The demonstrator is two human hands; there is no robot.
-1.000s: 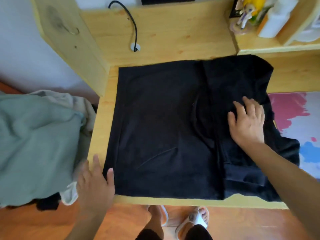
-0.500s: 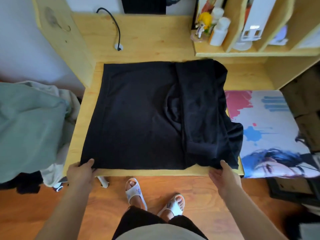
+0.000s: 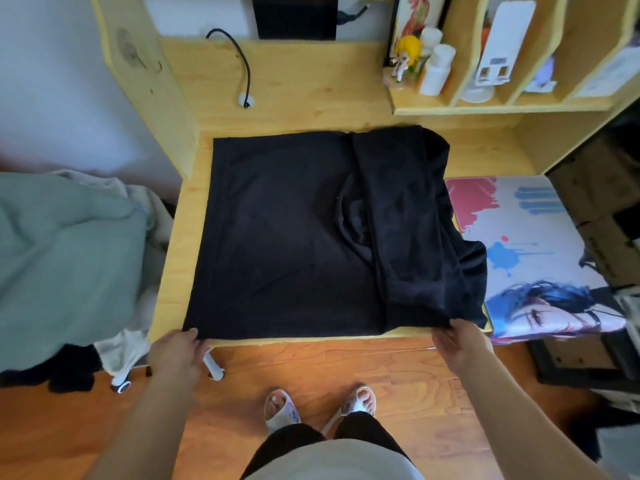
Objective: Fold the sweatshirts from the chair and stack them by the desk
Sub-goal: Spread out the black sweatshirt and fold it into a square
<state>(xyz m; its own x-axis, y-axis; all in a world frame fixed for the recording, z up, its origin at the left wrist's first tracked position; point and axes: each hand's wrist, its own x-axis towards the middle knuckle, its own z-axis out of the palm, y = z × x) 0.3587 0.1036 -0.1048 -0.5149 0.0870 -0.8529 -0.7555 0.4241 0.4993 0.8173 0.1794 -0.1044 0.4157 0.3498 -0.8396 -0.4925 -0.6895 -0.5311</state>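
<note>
Head view: my left hand (image 3: 176, 351) pinches the near left corner of the black sweatshirt (image 3: 287, 237), thumb and fingers closed on the cloth right at the near edge of the tabletop (image 3: 173, 258). My right hand (image 3: 457, 342) grips the near right corner of the same sweatshirt, fingers curled under the hem where the fabric bunches. The sweatshirt lies spread over the tabletop, its left part flat and smooth, its right part doubled over into a thicker, rumpled band that runs from the far edge to the near edge. Bare wood shows along the tabletop's left edge and far edge. Just beside the sweatshirt's right side, a printed mat (image 3: 526, 251) covers the right end of the tabletop, with the cloth overlapping its left border. Off the tabletop's left edge, a pale green sweatshirt (image 3: 65, 261) lies heaped on the chair (image 3: 121, 382), over lighter cloth. At the far side, a black cable (image 3: 239, 60) hangs down the desk's back panel, and a shelf (image 3: 485, 107) at the far right corner carries a small figurine (image 3: 405, 57) and white bottles (image 3: 436, 69).
</note>
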